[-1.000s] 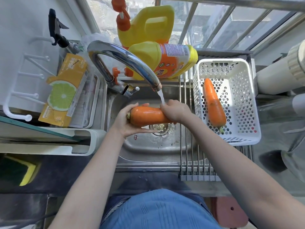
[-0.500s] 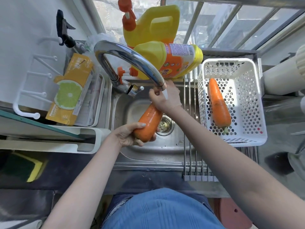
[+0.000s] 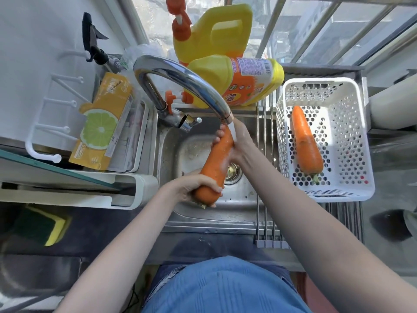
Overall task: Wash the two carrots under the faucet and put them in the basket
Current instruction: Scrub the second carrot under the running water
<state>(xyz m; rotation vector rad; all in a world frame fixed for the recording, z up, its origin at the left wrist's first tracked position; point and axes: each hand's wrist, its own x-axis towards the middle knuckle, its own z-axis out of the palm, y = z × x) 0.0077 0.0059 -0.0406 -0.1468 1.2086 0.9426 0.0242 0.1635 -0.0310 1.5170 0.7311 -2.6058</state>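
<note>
The left hand (image 3: 198,186) has its grip closed around the thick end of a carrot (image 3: 215,164), fingers curled over the top of it. The right hand (image 3: 240,145) wraps the thin upper part of the same carrot, fingertips (image 3: 217,134) showing on its far side. Held between both hands, the carrot slants over the sink (image 3: 237,213), thick end low and near the person, tip raised right under the faucet (image 3: 180,80) spout. Water runs from the spout onto the tip and the right hand. The drain (image 3: 233,175) shows just behind the carrot.

To the right, a white basket (image 3: 352,141) sits on a rack of metal rods (image 3: 266,177) across the sink edge. A second carrot (image 3: 305,143) lies in it lengthwise, thick end toward the person, touching no hand.

Behind the faucet stand a yellow jug (image 3: 216,32) and a yellow bottle (image 3: 234,80) on its side. Left of the sink a lime-printed box (image 3: 101,125) rests in a white tray (image 3: 140,141). A sponge (image 3: 42,224) lies on the dark desk (image 3: 112,233) at the near left.
</note>
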